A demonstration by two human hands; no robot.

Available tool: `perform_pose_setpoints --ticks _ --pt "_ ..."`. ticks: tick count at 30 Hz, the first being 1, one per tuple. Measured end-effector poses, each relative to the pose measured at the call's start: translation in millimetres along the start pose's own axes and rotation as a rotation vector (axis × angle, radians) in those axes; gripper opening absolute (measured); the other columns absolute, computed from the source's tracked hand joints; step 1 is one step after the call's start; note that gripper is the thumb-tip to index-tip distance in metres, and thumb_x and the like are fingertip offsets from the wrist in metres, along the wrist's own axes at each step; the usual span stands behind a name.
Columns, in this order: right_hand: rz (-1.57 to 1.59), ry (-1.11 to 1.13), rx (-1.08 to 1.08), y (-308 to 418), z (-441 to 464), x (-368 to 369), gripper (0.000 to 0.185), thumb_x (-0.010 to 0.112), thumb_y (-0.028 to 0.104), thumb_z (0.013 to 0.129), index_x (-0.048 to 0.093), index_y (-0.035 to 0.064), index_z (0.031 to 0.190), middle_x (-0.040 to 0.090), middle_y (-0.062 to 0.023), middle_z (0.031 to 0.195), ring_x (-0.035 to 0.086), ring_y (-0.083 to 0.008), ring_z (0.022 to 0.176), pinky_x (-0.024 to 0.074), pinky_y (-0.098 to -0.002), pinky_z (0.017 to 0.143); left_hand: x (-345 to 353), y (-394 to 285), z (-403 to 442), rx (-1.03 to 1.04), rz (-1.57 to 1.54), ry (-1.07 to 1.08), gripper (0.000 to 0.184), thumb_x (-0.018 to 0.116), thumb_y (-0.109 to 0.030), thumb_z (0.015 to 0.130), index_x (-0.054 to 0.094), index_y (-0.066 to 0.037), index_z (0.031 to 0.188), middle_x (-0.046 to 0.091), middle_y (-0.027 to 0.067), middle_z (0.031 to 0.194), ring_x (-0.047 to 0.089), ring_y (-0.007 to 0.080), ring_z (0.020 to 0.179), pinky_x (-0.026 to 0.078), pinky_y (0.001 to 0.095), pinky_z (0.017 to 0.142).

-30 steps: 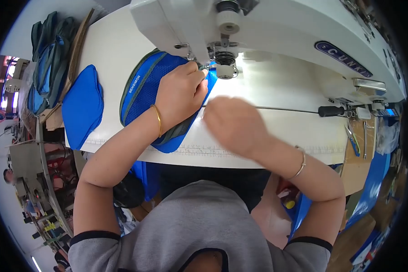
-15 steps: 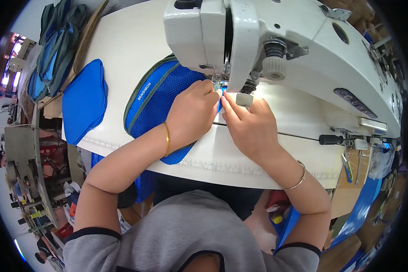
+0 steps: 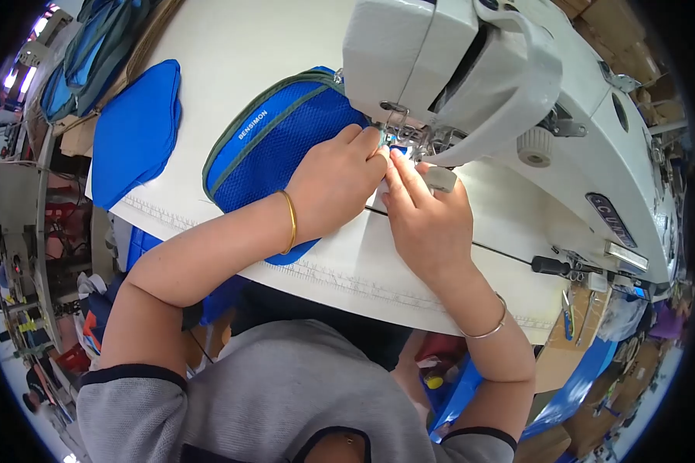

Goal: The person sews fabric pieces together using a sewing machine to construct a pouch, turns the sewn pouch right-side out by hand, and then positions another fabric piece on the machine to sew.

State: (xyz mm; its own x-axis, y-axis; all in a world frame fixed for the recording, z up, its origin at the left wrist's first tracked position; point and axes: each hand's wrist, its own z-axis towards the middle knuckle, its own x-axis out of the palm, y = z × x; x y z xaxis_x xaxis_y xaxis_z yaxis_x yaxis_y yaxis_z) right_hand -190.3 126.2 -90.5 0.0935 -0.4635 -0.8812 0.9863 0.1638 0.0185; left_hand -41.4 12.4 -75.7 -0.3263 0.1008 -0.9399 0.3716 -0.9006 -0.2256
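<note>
A blue mesh bag panel (image 3: 282, 150) with dark green edging and a "BENSIMON" label lies flat on the sewing table, partly beneath my left hand (image 3: 336, 185). The fingers of that hand are closed at the fabric's edge, beside the needle area of a white sewing machine (image 3: 409, 58). A small bit of blue fabric (image 3: 398, 151) shows at the presser foot. My right hand (image 3: 431, 224) has its fingers together and pinches this bit from the right; the fingertips of both hands nearly meet. How the small bit joins the panel is hidden.
Cut blue fabric pieces (image 3: 135, 131) lie stacked at the table's left. Green-edged blue pieces (image 3: 93, 58) hang beyond them. On the right are a black-handled screwdriver (image 3: 550, 265) and small snips (image 3: 567, 315). A printed ruler (image 3: 347, 279) runs along the front edge.
The camera view has shifted and tilted, so machine and table appear displaced. Both hands stay at the needle, and less of the small blue bit shows between them.
</note>
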Motion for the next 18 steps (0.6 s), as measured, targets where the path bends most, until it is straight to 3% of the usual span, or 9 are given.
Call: perform_pose_setpoints --ticks 8,13,18 --pt "0.011 -0.038 -0.035 -2.2 -2.7 1.1 0.034 0.078 0.016 0.082 0.074 0.0098 0.115 0.07 0.0012 0.125 0.063 -0.0242 0.108 0.0516 -0.0369 0.085 -5.3 6.4 -5.5 0.079 -0.075 -0.089 0.016 0.068 -0.006 0.075 0.069 0.001 0.09 0.061 0.0123 0.098 0.062 0.0261 0.096 0.056 0.0347 0.078" --pt "0.014 -0.036 -0.033 -2.0 -3.9 2.0 0.034 0.078 0.015 0.08 0.074 0.0099 0.114 0.07 0.0013 0.125 0.063 -0.0245 0.107 0.0517 -0.0374 0.084 -7.3 3.9 -3.2 0.159 0.065 -0.019 0.018 0.069 -0.007 0.075 0.069 0.002 0.09 0.065 0.0148 0.109 0.063 0.026 0.098 0.057 0.0335 0.077" --pt "0.032 -0.051 -0.033 -2.6 -0.8 1.6 0.034 0.08 0.015 0.078 0.074 0.0101 0.112 0.071 0.0016 0.123 0.064 -0.0246 0.107 0.0515 -0.0374 0.083 -4.9 3.1 -3.0 0.112 0.028 -0.002 0.021 0.069 -0.006 0.074 0.069 0.003 0.092 0.064 0.0169 0.119 0.064 0.026 0.101 0.058 0.0331 0.079"
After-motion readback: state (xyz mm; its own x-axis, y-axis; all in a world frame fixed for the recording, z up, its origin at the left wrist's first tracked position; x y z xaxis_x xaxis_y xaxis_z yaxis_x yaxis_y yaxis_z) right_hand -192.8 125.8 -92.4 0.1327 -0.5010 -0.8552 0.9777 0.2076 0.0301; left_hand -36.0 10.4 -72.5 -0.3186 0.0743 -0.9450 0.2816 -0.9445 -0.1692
